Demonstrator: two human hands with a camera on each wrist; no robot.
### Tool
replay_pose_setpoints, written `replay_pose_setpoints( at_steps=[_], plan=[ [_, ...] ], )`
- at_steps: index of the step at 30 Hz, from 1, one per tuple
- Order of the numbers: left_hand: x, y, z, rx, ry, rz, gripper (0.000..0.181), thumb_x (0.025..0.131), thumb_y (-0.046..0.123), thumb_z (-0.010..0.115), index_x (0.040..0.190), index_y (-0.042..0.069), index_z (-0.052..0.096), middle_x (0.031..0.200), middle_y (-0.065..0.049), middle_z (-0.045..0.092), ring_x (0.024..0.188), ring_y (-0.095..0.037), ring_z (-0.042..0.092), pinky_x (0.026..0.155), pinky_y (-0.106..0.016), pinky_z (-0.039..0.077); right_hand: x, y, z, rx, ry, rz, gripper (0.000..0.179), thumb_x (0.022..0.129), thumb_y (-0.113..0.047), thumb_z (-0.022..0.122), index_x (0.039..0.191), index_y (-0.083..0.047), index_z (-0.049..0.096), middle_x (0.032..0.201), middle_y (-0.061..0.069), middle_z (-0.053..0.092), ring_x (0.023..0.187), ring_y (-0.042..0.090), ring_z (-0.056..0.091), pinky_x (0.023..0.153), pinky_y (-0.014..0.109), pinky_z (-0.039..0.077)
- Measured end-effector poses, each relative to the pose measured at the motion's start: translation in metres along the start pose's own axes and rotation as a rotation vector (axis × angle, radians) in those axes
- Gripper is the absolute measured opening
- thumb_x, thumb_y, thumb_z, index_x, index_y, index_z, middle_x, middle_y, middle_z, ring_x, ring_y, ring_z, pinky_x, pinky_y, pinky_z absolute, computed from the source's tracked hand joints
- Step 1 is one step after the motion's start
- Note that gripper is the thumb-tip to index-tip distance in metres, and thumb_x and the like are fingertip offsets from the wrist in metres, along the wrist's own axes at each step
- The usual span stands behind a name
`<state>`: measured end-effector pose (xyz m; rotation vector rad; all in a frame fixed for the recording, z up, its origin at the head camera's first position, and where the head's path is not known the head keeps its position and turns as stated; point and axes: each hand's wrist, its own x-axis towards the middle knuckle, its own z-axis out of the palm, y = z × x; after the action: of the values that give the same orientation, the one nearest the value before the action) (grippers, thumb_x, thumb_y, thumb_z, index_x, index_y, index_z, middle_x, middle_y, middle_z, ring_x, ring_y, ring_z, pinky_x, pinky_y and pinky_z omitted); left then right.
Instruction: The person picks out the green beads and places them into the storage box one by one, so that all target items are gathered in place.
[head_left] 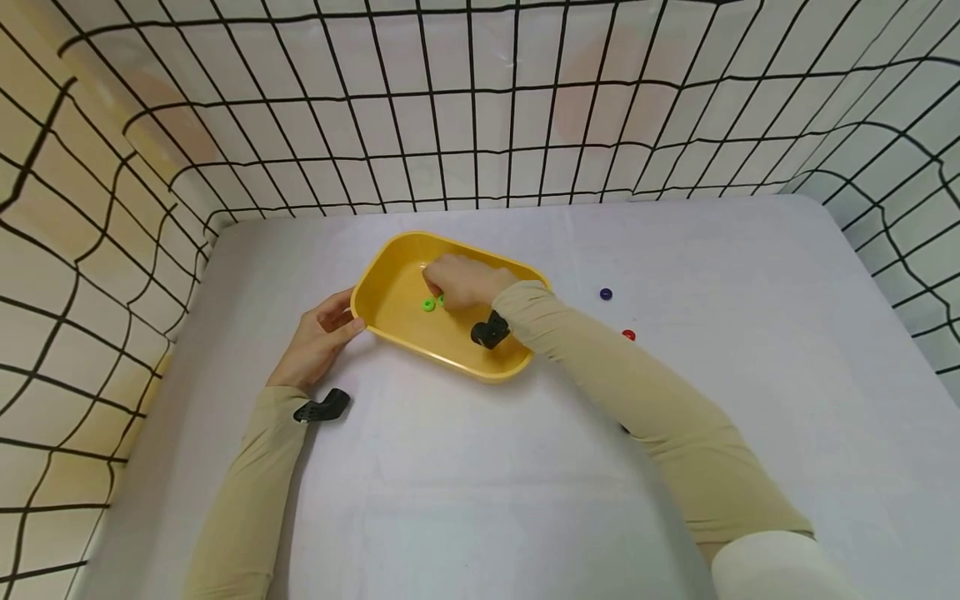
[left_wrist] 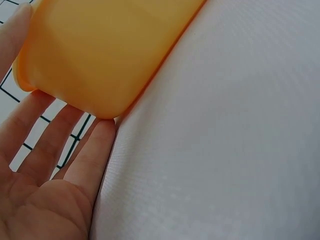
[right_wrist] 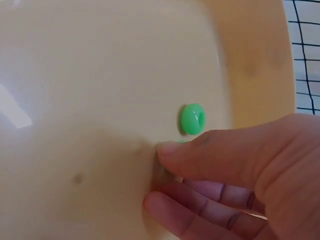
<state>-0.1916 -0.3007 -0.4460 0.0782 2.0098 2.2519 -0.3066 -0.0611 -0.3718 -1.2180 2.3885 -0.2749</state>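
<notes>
A yellow plastic tray [head_left: 405,337] with raised walls lies at a slant on the white-covered table. My left hand [head_left: 311,342] grips its left end, thumb near the rim and fingertips against the outer wall [left_wrist: 85,65]. Inside the tray, my right hand [head_left: 465,282] reaches down with thumb and fingers bent toward the bottom. A green ring-shaped bead [right_wrist: 193,119] lies just beyond the right thumb. Of a second green bead [head_left: 441,300], only a sliver shows beside the hand. Whether anything is between the right fingertips is hidden.
Right of the tray lie a dark blue bead [head_left: 606,294] and a red bead [head_left: 628,335], the latter beside the right sleeve. A small dark thing [head_left: 625,429] is mostly covered by that sleeve. Black wire mesh [head_left: 472,125] borders the table's back and sides.
</notes>
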Motion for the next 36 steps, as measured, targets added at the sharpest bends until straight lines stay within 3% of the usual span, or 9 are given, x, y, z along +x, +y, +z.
replay_pose_setpoints(
  at_steps=[6, 11, 16, 20, 23, 27, 31, 36],
  plan=[
    [0.0, 0.0, 0.0, -0.003, 0.001, 0.0, 0.051, 0.095, -0.004, 0.06, 0.143, -0.002, 0.045, 0.133, -0.001, 0.055, 0.114, -0.016, 0.056, 0.096, -0.018, 0.051, -0.006, 0.005, -0.014, 0.037, 0.046, 0.007, 0.01, 0.088, 0.001, 0.061, 0.097, 0.001, 0.061, 0.086, 0.006, 0.051, 0.082, 0.02, 0.045, 0.072, 0.026, 0.036],
    [0.001, 0.001, 0.001, 0.008, 0.0, -0.002, 0.051, 0.095, -0.005, 0.058, 0.144, -0.003, 0.044, 0.135, -0.002, 0.053, 0.116, -0.017, 0.055, 0.097, -0.019, 0.05, -0.023, 0.011, -0.037, 0.064, 0.132, 0.009, 0.017, 0.088, -0.004, 0.067, 0.103, 0.003, 0.063, 0.093, 0.01, 0.058, 0.087, 0.022, 0.05, 0.079, 0.029, 0.044],
    [0.0, 0.001, 0.001, 0.009, -0.006, -0.004, 0.052, 0.096, -0.004, 0.058, 0.145, -0.002, 0.043, 0.136, -0.003, 0.052, 0.117, -0.017, 0.055, 0.097, -0.019, 0.05, -0.058, 0.03, -0.057, 0.129, 0.255, 0.021, 0.015, 0.088, -0.007, 0.069, 0.1, 0.002, 0.064, 0.097, 0.014, 0.066, 0.089, 0.024, 0.059, 0.079, 0.031, 0.052],
    [0.0, 0.002, 0.001, 0.006, -0.003, -0.005, 0.052, 0.095, -0.003, 0.06, 0.145, -0.001, 0.043, 0.135, -0.001, 0.053, 0.116, -0.016, 0.055, 0.097, -0.019, 0.05, -0.093, 0.056, -0.063, 0.202, 0.332, 0.114, 0.014, 0.09, -0.011, 0.069, 0.098, -0.001, 0.063, 0.096, 0.015, 0.066, 0.079, 0.023, 0.063, 0.067, 0.026, 0.054],
    [0.0, 0.001, 0.001, 0.01, 0.001, -0.008, 0.051, 0.095, -0.004, 0.059, 0.145, -0.001, 0.044, 0.135, 0.0, 0.054, 0.117, -0.016, 0.055, 0.097, -0.018, 0.05, -0.12, 0.078, -0.054, 0.256, 0.361, 0.2, 0.013, 0.092, -0.011, 0.067, 0.098, -0.001, 0.062, 0.093, 0.014, 0.065, 0.071, 0.022, 0.062, 0.06, 0.023, 0.052],
    [0.0, 0.001, 0.001, 0.017, 0.006, -0.017, 0.051, 0.096, -0.005, 0.058, 0.145, 0.0, 0.044, 0.135, 0.0, 0.053, 0.118, -0.017, 0.054, 0.098, -0.018, 0.05, -0.152, 0.099, -0.028, 0.304, 0.355, 0.27, 0.011, 0.091, -0.009, 0.068, 0.096, -0.001, 0.062, 0.086, 0.013, 0.063, 0.066, 0.02, 0.058, 0.056, 0.024, 0.048],
    [0.0, 0.001, 0.001, 0.023, 0.014, -0.024, 0.051, 0.096, -0.004, 0.058, 0.145, -0.001, 0.044, 0.135, 0.0, 0.053, 0.118, -0.017, 0.054, 0.097, -0.018, 0.05, -0.175, 0.105, 0.001, 0.33, 0.286, 0.29, 0.015, 0.09, -0.011, 0.07, 0.096, 0.0, 0.062, 0.082, 0.01, 0.062, 0.064, 0.018, 0.056, 0.055, 0.025, 0.047],
    [0.0, 0.001, 0.002, 0.024, 0.016, -0.022, 0.051, 0.096, -0.003, 0.059, 0.144, 0.0, 0.045, 0.134, 0.0, 0.054, 0.117, -0.017, 0.055, 0.097, -0.018, 0.05, -0.188, 0.106, 0.031, 0.341, 0.22, 0.29, 0.019, 0.087, -0.014, 0.075, 0.094, -0.002, 0.062, 0.078, 0.006, 0.06, 0.06, 0.016, 0.052, 0.054, 0.024, 0.043]
  ],
)
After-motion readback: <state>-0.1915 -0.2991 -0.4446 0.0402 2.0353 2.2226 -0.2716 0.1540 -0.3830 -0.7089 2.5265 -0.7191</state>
